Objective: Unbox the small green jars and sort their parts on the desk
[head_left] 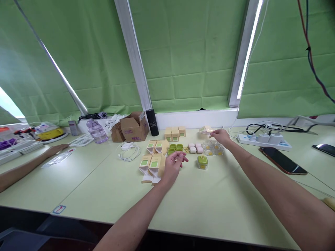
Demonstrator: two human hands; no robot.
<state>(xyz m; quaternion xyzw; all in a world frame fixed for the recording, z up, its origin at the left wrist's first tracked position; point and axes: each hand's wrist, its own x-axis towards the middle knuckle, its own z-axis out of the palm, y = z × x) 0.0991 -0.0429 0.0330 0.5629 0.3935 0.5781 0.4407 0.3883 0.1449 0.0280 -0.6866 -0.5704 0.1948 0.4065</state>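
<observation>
My right hand point(221, 137) reaches to the back, its fingertips pinched on a small clear and cream packet point(205, 130); its exact kind is too small to tell. Just in front of that hand are several clear plastic cups point(212, 147) with yellow in their bottoms. My left hand point(173, 166) hovers with loosely bent fingers and nothing visible in them, beside opened cream cartons point(154, 164). Green square cups point(175, 149), partly behind it, sit near small white and pink pieces point(195, 148). Between my hands stands a small container with a green lid point(202, 161).
Closed cream boxes point(175, 133) stand at the back, near a black bottle point(152, 122) and a cardboard box point(134, 127). A white cable point(129, 152) lies left. Right are a power strip point(264, 141) and a phone point(282, 160). Another person's arm point(34, 164) rests far left.
</observation>
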